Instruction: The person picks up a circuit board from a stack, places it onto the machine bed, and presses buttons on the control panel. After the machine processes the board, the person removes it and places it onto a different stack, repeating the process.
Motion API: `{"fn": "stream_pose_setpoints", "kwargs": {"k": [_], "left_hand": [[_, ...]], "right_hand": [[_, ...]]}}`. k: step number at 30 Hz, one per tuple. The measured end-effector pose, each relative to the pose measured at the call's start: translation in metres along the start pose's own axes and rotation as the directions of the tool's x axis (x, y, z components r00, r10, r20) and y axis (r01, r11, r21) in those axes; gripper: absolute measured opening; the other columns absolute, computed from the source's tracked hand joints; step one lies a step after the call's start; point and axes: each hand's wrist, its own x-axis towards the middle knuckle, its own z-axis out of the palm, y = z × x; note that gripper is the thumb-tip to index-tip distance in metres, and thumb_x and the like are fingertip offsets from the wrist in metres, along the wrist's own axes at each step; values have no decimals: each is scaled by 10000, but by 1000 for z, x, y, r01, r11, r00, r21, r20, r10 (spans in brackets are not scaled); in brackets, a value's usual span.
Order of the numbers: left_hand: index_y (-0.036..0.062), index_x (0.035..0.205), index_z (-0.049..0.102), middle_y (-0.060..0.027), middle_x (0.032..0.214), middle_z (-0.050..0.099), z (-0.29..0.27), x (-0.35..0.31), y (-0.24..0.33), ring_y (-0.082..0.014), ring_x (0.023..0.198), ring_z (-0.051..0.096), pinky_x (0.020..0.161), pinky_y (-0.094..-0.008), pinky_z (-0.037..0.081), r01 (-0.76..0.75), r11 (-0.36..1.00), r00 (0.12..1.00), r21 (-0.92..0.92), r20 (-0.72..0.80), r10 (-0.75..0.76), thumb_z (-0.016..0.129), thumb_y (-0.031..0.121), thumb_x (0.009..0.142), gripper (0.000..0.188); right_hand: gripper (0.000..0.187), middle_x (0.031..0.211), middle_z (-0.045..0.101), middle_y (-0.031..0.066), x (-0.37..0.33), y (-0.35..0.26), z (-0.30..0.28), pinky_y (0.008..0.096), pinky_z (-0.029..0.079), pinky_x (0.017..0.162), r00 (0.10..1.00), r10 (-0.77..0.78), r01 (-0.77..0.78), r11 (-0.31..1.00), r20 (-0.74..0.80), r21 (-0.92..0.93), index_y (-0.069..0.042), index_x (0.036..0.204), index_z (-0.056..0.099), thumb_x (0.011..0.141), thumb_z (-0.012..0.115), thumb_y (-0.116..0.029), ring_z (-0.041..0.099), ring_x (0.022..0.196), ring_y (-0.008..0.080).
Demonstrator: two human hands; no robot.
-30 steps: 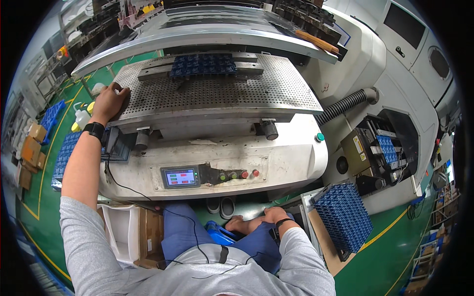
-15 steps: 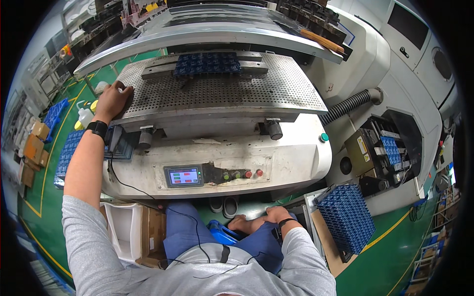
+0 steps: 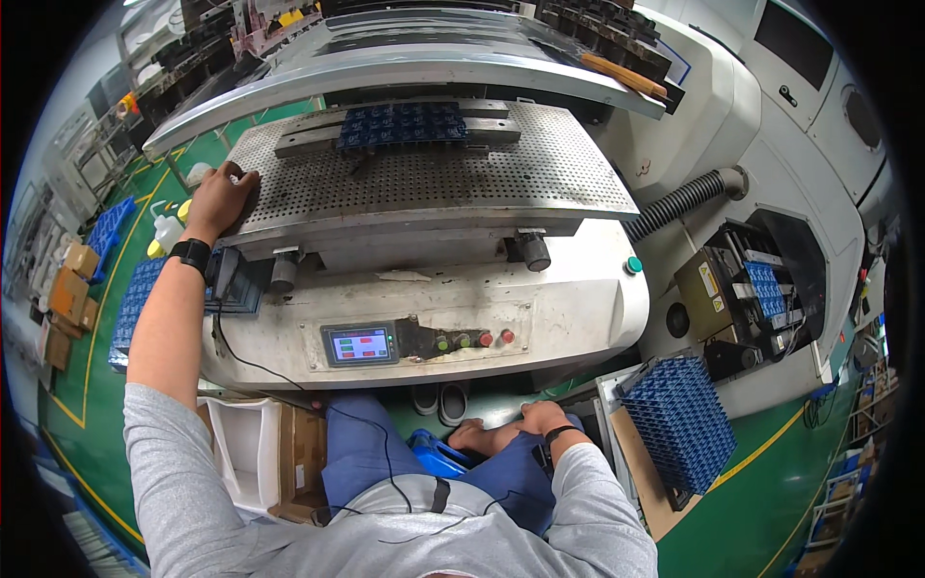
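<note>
Perf metal tbl, L hand at L edge

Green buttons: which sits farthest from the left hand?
The green button at the right end of the white machine; the other two sit right of the screen, nearer the left hand.

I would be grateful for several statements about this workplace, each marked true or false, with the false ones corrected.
1. The left hand is at the left end of the perforated metal table. True.
2. The right hand is pressing the green button. False: it is low down, by the person's legs.
3. The blue panel on the table is held in the left hand. False: it lies apart from both hands.
4. The control screen is lit. True.
5. The open white bin is right of the legs. False: it is left of them.
</note>
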Motion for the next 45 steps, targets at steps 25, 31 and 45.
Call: {"fn": "stream_pose_setpoints", "kwargs": {"k": [25, 31, 45], "left_hand": [[66, 1191, 730, -279, 1155, 720, 3, -1, -2, -461, 1129, 676, 988, -503, 546, -5, 1000, 1000, -4, -28, 5, 640, 543, 1011, 518], [72, 1203, 728, -294, 1177, 710, 4, 0, -3, -470, 1135, 681, 999, -508, 543, 27, 999, 999, -28, -18, -27, 643, 550, 1002, 526], [86, 1222, 721, -311, 1189, 696, 12, 5, -13, -488, 1126, 685, 999, -512, 545, 16, 1000, 1000, -15, -21, -17, 645, 563, 1002, 531]], "right_hand": [[761, 1486, 646, 190, 3, 0, 1, 467, 488, 1157, 1000, 2, -2, 1000, 13, 17, -134, 1496, 622, 947, 607, -659, 620, 1375, 349], [743, 1477, 651, 191, -3, 0, 5, 470, 490, 1156, 999, 21, -20, 1000, -44, 15, -122, 1481, 631, 952, 607, -643, 625, 1367, 353], [766, 1564, 584, 173, -7, -3, -2, 456, 474, 1175, 998, 68, -68, 997, 6, 43, -145, 1501, 622, 928, 638, -653, 575, 1432, 334]]}}
